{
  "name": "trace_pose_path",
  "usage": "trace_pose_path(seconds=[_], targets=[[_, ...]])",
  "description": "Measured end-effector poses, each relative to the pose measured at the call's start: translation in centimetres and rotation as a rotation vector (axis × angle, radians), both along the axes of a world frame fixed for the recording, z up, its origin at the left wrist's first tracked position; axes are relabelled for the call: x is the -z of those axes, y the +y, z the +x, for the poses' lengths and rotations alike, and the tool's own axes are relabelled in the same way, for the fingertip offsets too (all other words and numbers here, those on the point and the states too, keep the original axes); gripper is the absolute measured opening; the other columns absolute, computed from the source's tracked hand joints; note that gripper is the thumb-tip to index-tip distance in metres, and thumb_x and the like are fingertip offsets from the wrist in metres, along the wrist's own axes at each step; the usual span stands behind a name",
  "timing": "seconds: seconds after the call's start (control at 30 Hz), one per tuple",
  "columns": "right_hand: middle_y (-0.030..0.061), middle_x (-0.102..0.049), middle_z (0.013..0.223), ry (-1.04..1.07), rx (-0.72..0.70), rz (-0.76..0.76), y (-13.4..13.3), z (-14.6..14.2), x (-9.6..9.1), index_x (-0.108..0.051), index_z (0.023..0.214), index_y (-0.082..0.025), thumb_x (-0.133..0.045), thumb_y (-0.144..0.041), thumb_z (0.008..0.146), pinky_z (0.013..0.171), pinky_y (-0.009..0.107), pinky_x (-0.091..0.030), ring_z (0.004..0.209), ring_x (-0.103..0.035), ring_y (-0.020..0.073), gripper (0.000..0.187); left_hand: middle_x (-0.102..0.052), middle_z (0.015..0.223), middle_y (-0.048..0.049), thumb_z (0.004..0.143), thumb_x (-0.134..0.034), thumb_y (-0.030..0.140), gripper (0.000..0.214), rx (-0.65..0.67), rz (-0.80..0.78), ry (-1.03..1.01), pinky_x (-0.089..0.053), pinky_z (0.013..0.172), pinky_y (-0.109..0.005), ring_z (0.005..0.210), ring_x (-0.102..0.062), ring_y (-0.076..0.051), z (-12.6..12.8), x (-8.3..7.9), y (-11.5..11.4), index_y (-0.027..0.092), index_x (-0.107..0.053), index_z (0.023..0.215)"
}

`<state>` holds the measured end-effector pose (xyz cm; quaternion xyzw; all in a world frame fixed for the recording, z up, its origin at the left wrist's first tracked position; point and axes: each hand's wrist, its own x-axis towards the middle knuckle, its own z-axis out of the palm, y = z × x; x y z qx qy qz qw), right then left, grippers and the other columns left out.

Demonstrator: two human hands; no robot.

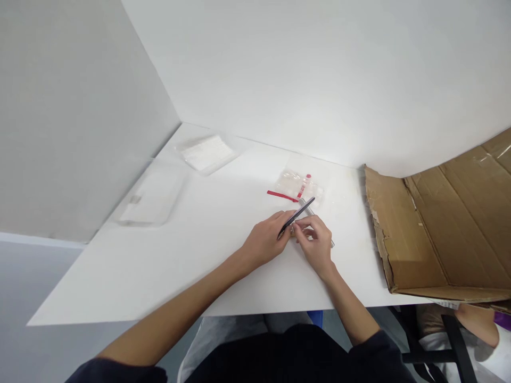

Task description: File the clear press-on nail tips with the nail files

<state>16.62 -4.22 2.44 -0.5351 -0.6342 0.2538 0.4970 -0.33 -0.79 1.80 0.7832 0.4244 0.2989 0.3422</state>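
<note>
My left hand (268,237) is closed around a slim black object with a light edge (297,215), tilted up to the right; I cannot tell its kind. Close against it, my right hand (315,242) pinches at the left fingertips, and whatever it grips is too small to make out. A thin silvery bar (307,207) lies behind the fingers, partly covered by my right hand. Just beyond the hands is a crumpled clear plastic bag (288,180) with red marking, and a red strip (281,196) along its near side.
On the white table (199,229), a clear bag with white contents (209,151) lies at the back left. A clear plastic tray or case (149,199) sits by the left panel. An opened cardboard box (415,234) stands at the right. Part of another person (479,324) shows lower right.
</note>
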Motion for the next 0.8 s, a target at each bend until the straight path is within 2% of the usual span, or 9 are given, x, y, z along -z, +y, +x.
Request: trace_pose_path(seconds=[0.1, 0.2, 0.37, 0.47, 0.6, 0.8], targets=[[0.0040, -0.072, 0.088, 0.000, 0.030, -0.009, 0.01, 0.10, 0.14, -0.073, 0.090, -0.024, -0.069, -0.027, 0.098, 0.057, 0.029, -0.059, 0.077, -0.068, 0.0174, 0.010, -0.073, 0.127, -0.0097, 0.103, -0.042, 0.022, 0.040, -0.024, 0.020, 0.091, -0.060, 0.084, -0.037, 0.111, -0.074, -0.026, -0.12, -0.15, -0.09, 0.024, -0.060, 0.138], [0.0042, -0.072, 0.089, 0.008, 0.047, -0.028, 0.02, 0.11, 0.20, -0.072, 0.091, -0.023, -0.069, -0.028, 0.098, 0.057, 0.029, -0.060, 0.077, -0.068, 0.0177, 0.009, -0.072, 0.125, -0.0086, 0.103, -0.042, 0.022, 0.041, -0.050, 0.029, 0.145, -0.058, 0.076, -0.034, 0.103, -0.075, -0.024, -0.17, -0.42, -0.15, 0.025, -0.059, 0.140], [0.0042, -0.072, 0.091, 0.082, 0.017, -0.031, -0.10, -0.02, 0.09, -0.074, 0.092, -0.024, -0.070, -0.031, 0.099, 0.059, 0.032, -0.063, 0.074, -0.070, 0.0176, 0.011, -0.071, 0.109, -0.0055, 0.103, -0.042, 0.022, 0.039, -0.025, 0.053, 0.173, -0.050, 0.064, -0.028, 0.084, -0.070, -0.019, -0.16, -0.64, -0.18, 0.026, -0.061, 0.137], [0.0049, -0.073, 0.092, 0.125, 0.050, 0.005, -0.25, 0.03, 0.01, -0.076, 0.096, -0.025, -0.070, -0.035, 0.099, 0.062, 0.035, -0.065, 0.074, -0.071, 0.0186, 0.012, -0.069, 0.102, -0.0044, 0.103, -0.041, 0.021, 0.039, -0.023, 0.074, 0.198, -0.044, 0.057, -0.027, 0.075, -0.066, -0.018, -0.14, -0.70, -0.19, 0.026, -0.062, 0.135], [0.0044, -0.072, 0.085, 0.055, 0.069, 0.002, -0.29, 0.10, 0.06, -0.074, 0.090, -0.024, -0.070, -0.036, 0.100, 0.063, 0.035, -0.063, 0.071, -0.068, 0.0180, 0.015, -0.069, 0.103, -0.0043, 0.103, -0.041, 0.021, 0.042, -0.045, 0.089, 0.192, -0.042, 0.057, -0.026, 0.074, -0.066, -0.017, -0.20, -0.79, -0.23, 0.027, -0.061, 0.139], [0.0069, -0.072, 0.093, 0.117, 0.092, 0.084, -0.24, 0.04, 0.17, -0.076, 0.098, -0.025, -0.070, -0.033, 0.099, 0.064, 0.036, -0.065, 0.083, -0.071, 0.0211, 0.009, -0.070, 0.104, -0.0046, 0.103, -0.042, 0.021, 0.045, -0.040, 0.064, 0.184, -0.046, 0.059, -0.027, 0.076, -0.067, -0.017, -0.16, -1.00, -0.34, 0.027, -0.061, 0.143]])
